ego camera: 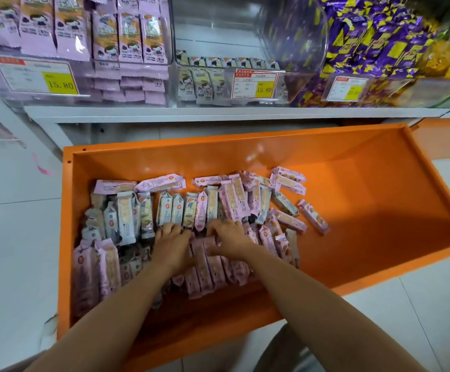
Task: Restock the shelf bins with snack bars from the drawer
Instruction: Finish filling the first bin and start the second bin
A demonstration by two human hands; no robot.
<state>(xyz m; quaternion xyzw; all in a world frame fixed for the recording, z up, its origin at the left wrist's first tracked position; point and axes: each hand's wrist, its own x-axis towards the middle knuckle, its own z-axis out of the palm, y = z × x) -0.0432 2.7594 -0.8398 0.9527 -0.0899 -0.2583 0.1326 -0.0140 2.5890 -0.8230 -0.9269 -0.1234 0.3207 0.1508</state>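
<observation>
You had both hands down in the drawer (379, 210), which stood pulled out below the shelf so its stock lay within reach. Your left hand (174, 245) and right hand (230, 238) sat close together, palms down, on the near-middle row of pink bars (205, 267). The fingers of both were curled over the far ends of the wrappers, and the right thumb was tucked against a bar. That grip looked meant to squeeze a bunch between the two hands so it would lift as one bundle. The fingertips were buried among the wrappers, so how many bars you held could not be told.

The pink bars lay flat and parallel, which suited a two-handed scoop. The grey bars (127, 218) stood packed on end to the far left of your hands, and more pink ones lay scattered to the far right.

On the shelf, the left bin (95, 76) looked full of pink packs. The middle bin (218, 30) was mostly bare, with a few grey packs low at its front. By that, the grey stock seemed the more needed.
</observation>
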